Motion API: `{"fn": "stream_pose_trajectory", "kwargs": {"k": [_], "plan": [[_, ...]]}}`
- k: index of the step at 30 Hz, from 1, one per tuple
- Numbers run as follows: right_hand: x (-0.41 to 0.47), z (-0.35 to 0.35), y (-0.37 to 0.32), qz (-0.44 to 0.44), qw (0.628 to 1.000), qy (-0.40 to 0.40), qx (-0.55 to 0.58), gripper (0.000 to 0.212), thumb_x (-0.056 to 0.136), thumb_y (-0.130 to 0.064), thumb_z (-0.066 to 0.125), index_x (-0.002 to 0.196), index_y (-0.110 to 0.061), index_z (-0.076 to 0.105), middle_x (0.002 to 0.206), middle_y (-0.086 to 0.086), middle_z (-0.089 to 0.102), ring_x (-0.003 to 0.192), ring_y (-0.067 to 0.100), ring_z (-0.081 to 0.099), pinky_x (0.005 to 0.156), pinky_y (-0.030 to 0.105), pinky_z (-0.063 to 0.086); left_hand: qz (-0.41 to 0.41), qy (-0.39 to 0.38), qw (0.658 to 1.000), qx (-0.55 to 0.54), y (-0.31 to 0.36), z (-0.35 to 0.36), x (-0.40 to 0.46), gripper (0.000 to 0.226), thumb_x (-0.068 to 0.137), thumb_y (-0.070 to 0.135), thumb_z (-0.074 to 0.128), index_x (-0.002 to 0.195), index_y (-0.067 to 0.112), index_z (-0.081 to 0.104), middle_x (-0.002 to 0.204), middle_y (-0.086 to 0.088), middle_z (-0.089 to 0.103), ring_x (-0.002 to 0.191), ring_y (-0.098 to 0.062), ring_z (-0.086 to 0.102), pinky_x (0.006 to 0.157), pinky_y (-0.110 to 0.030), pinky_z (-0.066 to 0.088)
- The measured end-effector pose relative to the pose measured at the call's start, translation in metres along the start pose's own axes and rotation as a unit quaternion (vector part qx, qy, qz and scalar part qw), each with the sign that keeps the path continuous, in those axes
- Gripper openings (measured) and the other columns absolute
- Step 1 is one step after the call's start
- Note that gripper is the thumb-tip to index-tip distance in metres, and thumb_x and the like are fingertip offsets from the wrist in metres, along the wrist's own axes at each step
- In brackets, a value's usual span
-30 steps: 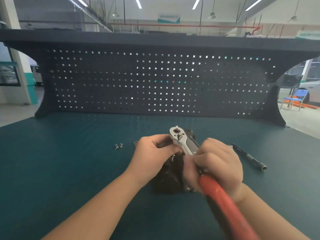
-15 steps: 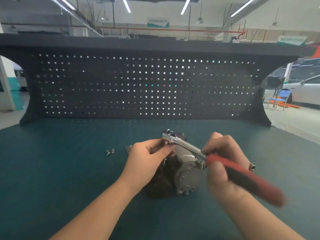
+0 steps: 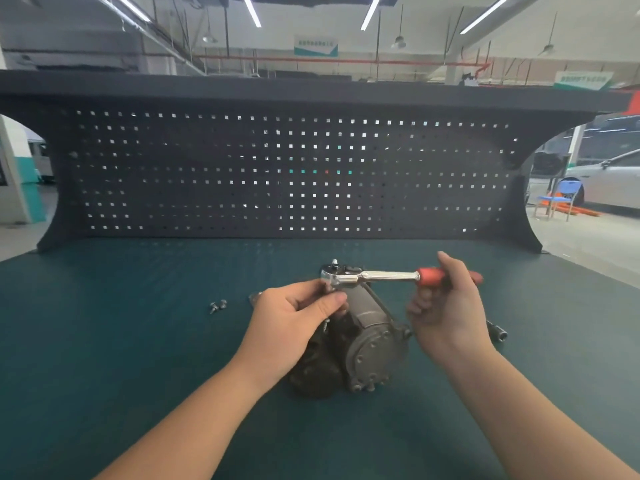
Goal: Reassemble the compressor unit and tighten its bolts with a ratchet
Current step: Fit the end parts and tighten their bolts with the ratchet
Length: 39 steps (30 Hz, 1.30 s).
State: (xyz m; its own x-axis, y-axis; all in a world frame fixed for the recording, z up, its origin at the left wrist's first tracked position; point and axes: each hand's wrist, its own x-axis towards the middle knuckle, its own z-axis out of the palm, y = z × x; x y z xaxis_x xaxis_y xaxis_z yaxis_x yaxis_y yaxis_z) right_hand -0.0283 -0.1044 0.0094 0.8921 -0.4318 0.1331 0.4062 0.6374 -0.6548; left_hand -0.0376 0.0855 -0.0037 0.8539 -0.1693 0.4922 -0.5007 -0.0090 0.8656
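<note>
A dark grey compressor unit [image 3: 367, 337] lies on the green mat, its round bolted end cover facing me. Across its far top lies a chrome ratchet [image 3: 374, 276] with a red handle, its head at the left and the handle pointing right. My left hand [image 3: 294, 317] pinches the ratchet head and whatever sits under it, hiding that joint. My right hand [image 3: 446, 303] grips the red handle from the near side. Two loose bolts [image 3: 217, 305] lie on the mat to the left of the unit.
A black extension bar with a socket end [image 3: 497, 331] lies on the mat just behind my right wrist. A dark pegboard back wall [image 3: 277, 174] closes off the far edge of the bench. The green mat [image 3: 104, 341] spreads wide on both sides.
My right hand has swung the ratchet handle from pointing toward me round to the right, counter-clockwise about the head. My left hand has stayed on the ratchet head. The view shifted slightly.
</note>
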Motion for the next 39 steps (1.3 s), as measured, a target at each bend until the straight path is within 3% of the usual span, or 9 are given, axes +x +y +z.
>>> {"fn": "stream_pose_trajectory", "kwargs": {"k": [5, 9, 10, 17, 20, 23, 31, 36, 39], "plan": [[-0.040, 0.010, -0.004, -0.305, 0.945, -0.084, -0.087, 0.018, 0.071, -0.036, 0.068, 0.065, -0.029, 0.052, 0.052, -0.012, 0.053, 0.046, 0.005, 0.046, 0.052, 0.016, 0.039, -0.013, 0.040, 0.999, -0.014, -0.004, 0.002, 0.001, 0.014, 0.087, 0.017, 0.069, 0.085, 0.027, 0.078, 0.081, 0.004, 0.077, 0.080, -0.008, 0.072, 0.075, -0.014, 0.052], [-0.053, 0.014, 0.001, -0.594, 0.676, -0.255, -0.354, 0.027, 0.099, -0.042, 0.045, 0.073, -0.034, 0.047, 0.046, -0.013, 0.039, 0.044, -0.006, 0.017, 0.056, 0.004, 0.024, -0.008, 0.014, 1.000, -0.023, -0.002, 0.003, -0.001, 0.026, 0.086, 0.010, 0.070, 0.081, 0.034, 0.080, 0.088, 0.008, 0.077, 0.086, -0.003, 0.072, 0.074, -0.012, 0.051], [-0.055, 0.013, 0.002, -0.581, 0.667, -0.288, -0.368, 0.031, 0.099, -0.041, 0.045, 0.069, -0.031, 0.050, 0.051, -0.014, 0.036, 0.047, -0.004, 0.021, 0.058, 0.005, 0.024, -0.006, 0.008, 1.000, -0.019, -0.002, 0.003, -0.001, 0.027, 0.087, 0.009, 0.069, 0.079, 0.033, 0.080, 0.087, 0.007, 0.077, 0.084, -0.002, 0.071, 0.073, -0.012, 0.050], [-0.026, 0.007, -0.001, -0.132, 0.975, -0.062, -0.170, 0.028, 0.077, -0.033, 0.062, 0.058, -0.021, 0.046, 0.048, -0.006, 0.037, 0.048, 0.010, 0.032, 0.053, 0.023, 0.028, -0.013, 0.003, 1.000, -0.006, -0.001, 0.001, 0.000, 0.014, 0.088, 0.012, 0.068, 0.085, 0.021, 0.078, 0.080, 0.000, 0.077, 0.080, -0.007, 0.071, 0.073, -0.013, 0.051], [-0.009, 0.006, 0.002, 0.030, 0.999, -0.008, -0.022, 0.033, 0.089, -0.033, 0.063, 0.062, -0.019, 0.049, 0.047, -0.005, 0.036, 0.044, 0.011, 0.030, 0.051, 0.025, 0.022, -0.007, -0.011, 1.000, 0.010, 0.001, 0.001, -0.002, 0.015, 0.089, 0.012, 0.067, 0.091, 0.024, 0.077, 0.082, 0.003, 0.077, 0.083, -0.007, 0.072, 0.076, -0.012, 0.051], [-0.024, 0.008, 0.002, -0.124, 0.990, -0.042, -0.054, 0.028, 0.080, -0.034, 0.068, 0.058, -0.025, 0.055, 0.051, -0.008, 0.046, 0.045, 0.008, 0.036, 0.051, 0.021, 0.029, -0.021, 0.014, 1.000, -0.006, -0.001, 0.001, 0.000, 0.011, 0.089, 0.016, 0.068, 0.090, 0.022, 0.077, 0.082, 0.003, 0.077, 0.081, -0.009, 0.073, 0.074, -0.013, 0.051], [-0.059, 0.014, 0.010, -0.648, 0.622, -0.312, -0.310, 0.023, 0.092, -0.026, 0.057, 0.075, -0.015, 0.045, 0.057, -0.002, 0.036, 0.059, 0.008, 0.026, 0.062, 0.020, 0.020, -0.020, 0.001, 1.000, -0.008, -0.004, 0.000, 0.000, 0.019, 0.086, 0.016, 0.071, 0.081, 0.032, 0.080, 0.084, 0.003, 0.077, 0.080, -0.005, 0.071, 0.072, -0.015, 0.051], [-0.035, 0.003, 0.000, -0.328, 0.896, -0.159, -0.253, 0.018, 0.069, -0.035, 0.057, 0.057, -0.027, 0.045, 0.051, -0.016, 0.038, 0.047, 0.000, 0.033, 0.047, 0.012, 0.029, -0.013, 0.006, 1.000, -0.017, -0.003, -0.002, 0.001, 0.013, 0.084, 0.023, 0.068, 0.079, 0.016, 0.079, 0.077, -0.002, 0.076, 0.074, -0.006, 0.070, 0.071, -0.012, 0.050], [-0.011, 0.001, -0.007, -0.135, 0.968, -0.093, -0.191, 0.030, 0.068, -0.041, 0.062, 0.047, -0.026, 0.047, 0.049, -0.011, 0.033, 0.044, 0.008, 0.028, 0.047, 0.021, 0.024, -0.014, 0.011, 1.000, -0.002, -0.004, -0.001, 0.002, 0.014, 0.088, 0.016, 0.067, 0.080, 0.014, 0.078, 0.076, -0.001, 0.076, 0.074, -0.006, 0.071, 0.071, -0.011, 0.049]]}}
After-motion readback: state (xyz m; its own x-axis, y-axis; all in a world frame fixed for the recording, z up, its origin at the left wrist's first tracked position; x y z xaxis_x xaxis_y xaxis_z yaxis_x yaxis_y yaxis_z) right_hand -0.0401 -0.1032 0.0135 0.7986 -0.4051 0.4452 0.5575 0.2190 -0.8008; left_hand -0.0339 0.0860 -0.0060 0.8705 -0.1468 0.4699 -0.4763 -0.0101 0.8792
